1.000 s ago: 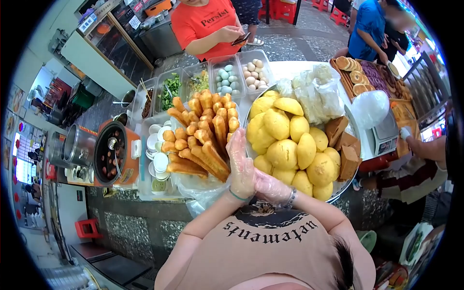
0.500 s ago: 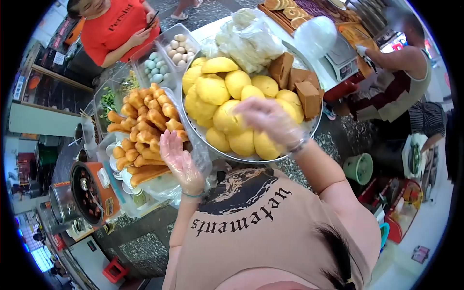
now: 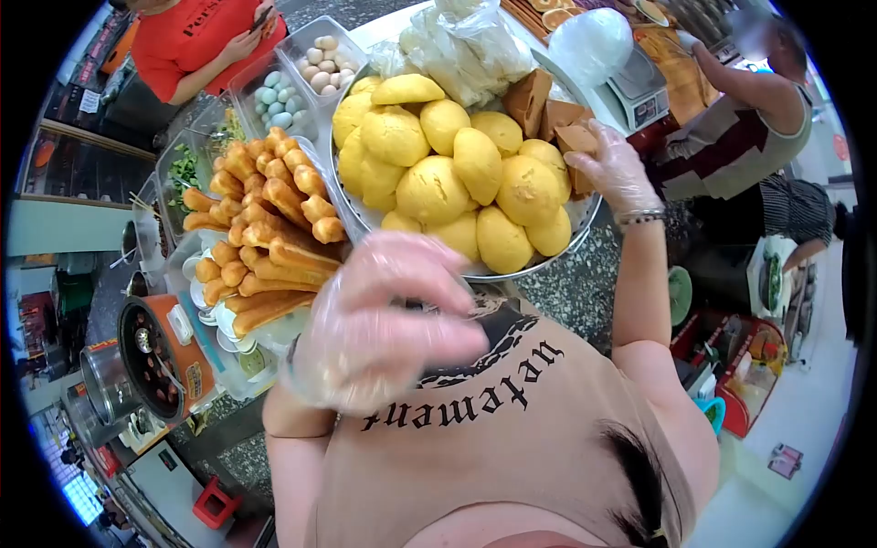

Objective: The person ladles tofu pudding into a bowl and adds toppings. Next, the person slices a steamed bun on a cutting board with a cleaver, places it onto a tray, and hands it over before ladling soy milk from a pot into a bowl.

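Far left there's an orange round pot [image 3: 192, 365] of dark liquid, with printing on its side too small to read. Next, a person in a red T-shirt [image 3: 206, 41], lettering cut off around "Pers". Below, a big pile of golden-brown fried dough sticks [image 3: 265, 215], with clear plastic tubs of pale blue and beige eggs behind.

Left hand [image 3: 393, 320], in a clear plastic glove, is a blurry mess: half curled, thumb apart from fingers, nothing visible in it, over the tan top [image 3: 512, 438]. Upside-down gothic print there looks like "uetement".

Then rounded yellow buns [image 3: 434, 187] on a round metal tray [image 3: 577, 239]. Right hand [image 3: 621, 169], gloved too, is at the chunky brown blocks [image 3: 559, 117] on the tray's right side; can't tell if it's gripping one.
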Demonstrator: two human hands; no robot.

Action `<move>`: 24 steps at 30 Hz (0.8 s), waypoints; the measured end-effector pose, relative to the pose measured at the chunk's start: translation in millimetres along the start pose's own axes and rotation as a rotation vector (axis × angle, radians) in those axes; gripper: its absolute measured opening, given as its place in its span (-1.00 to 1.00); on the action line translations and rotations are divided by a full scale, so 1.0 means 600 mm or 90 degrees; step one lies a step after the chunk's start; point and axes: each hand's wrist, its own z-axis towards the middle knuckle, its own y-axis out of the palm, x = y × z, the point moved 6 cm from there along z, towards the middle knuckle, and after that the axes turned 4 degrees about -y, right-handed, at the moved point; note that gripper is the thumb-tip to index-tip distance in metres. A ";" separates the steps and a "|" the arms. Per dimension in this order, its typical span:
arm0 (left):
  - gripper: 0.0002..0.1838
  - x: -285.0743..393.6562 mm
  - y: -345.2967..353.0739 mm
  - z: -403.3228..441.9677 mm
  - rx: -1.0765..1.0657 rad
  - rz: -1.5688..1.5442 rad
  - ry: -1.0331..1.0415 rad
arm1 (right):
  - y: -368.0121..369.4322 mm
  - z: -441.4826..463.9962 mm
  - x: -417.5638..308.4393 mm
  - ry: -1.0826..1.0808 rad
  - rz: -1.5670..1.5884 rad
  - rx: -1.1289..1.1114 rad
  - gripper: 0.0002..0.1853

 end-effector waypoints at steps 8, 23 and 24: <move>-0.84 0.037 0.027 0.043 -0.107 -0.276 0.150 | 0.096 -0.014 0.039 0.169 -0.029 0.100 -0.18; -0.44 -0.204 0.121 -0.035 0.049 -0.265 -0.387 | 0.109 0.132 0.084 -0.007 0.688 -0.182 -0.70; -0.42 -0.213 0.140 -0.028 0.046 -0.242 -0.390 | 0.148 0.154 0.102 -0.053 0.524 -0.229 -0.75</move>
